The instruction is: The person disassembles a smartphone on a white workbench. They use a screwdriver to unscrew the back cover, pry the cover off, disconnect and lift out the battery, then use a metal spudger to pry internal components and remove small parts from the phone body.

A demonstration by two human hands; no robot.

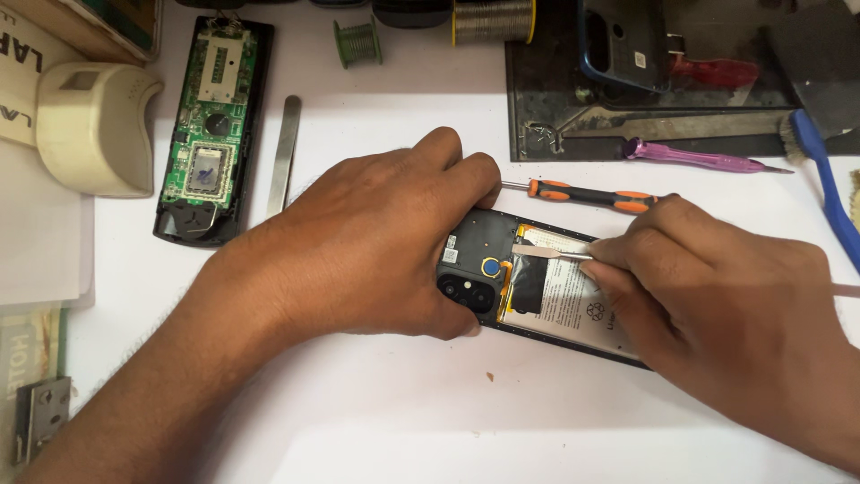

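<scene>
Two hands: both at work on an opened phone [502,269], mid-counter [376,421].
Left hand [367,242]: fingers curled over the phone's camera end, pressing it down.
Right hand [717,296]: fingers pinched on a thin metal pry tool [546,253], tip at the battery's [564,300] far edge.
Progress: back cover already off; battery not yet lifted.
Nearby: orange screwdriver [582,193] just beyond.
</scene>
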